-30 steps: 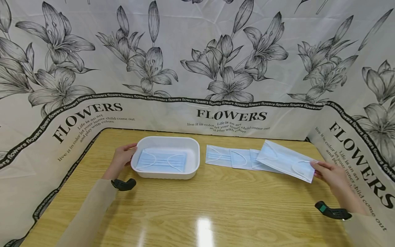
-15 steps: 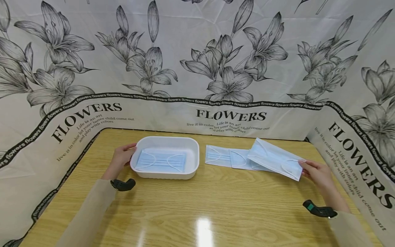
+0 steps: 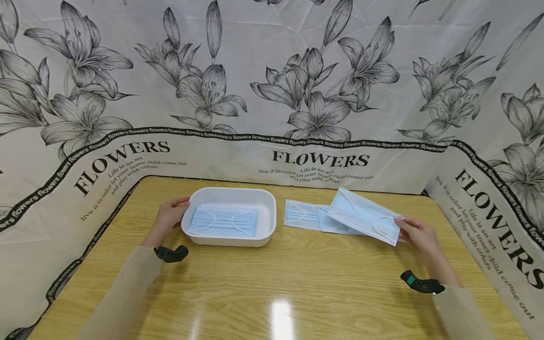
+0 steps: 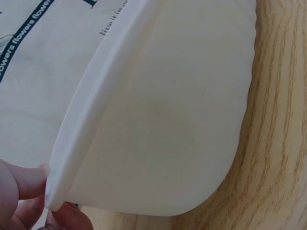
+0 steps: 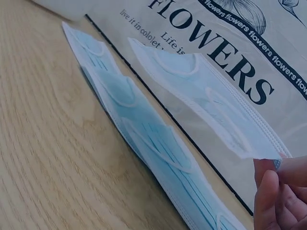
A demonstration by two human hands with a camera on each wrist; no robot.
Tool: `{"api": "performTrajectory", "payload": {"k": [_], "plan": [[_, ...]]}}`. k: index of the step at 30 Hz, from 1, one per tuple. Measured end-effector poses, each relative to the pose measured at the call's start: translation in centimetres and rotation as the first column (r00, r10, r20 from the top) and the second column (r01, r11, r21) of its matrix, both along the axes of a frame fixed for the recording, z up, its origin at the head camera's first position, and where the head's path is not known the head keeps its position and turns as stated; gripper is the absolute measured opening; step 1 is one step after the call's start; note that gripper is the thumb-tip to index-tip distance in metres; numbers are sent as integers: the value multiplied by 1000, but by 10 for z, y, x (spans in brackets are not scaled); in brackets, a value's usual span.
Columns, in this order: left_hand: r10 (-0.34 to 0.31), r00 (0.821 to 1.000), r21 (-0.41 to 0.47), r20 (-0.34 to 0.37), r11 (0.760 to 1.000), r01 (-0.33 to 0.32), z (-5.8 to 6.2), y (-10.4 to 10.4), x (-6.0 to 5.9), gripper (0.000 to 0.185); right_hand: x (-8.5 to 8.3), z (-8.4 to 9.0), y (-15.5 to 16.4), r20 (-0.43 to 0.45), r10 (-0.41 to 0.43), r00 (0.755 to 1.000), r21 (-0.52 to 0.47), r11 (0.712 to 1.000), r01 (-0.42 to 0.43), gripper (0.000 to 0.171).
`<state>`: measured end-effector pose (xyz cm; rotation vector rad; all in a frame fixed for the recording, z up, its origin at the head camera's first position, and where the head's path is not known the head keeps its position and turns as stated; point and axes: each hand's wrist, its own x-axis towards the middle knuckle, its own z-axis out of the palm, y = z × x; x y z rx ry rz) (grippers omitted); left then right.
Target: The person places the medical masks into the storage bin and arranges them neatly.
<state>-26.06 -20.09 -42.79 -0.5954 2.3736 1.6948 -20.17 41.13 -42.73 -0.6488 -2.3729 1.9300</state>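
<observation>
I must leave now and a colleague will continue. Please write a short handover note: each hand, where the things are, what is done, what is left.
Left hand: grips the left rim of the white tray on the wooden table.
Right hand: pinches one blue face mask by its right end, lifted above the row.
Done: one mask in the tray, lying flat.
Left: the held mask, and the overlapping masks on the table right of the tray; their exact number is hard to tell.
</observation>
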Motion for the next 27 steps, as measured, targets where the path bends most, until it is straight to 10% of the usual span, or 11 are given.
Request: {"api": "performTrajectory", "payload": {"k": [27], "plan": [[-21,1000,-4,-12,1000,21,2,-1,1,46,-17,-10,-54,-35,75,997,-159,984,-79,17]]}}
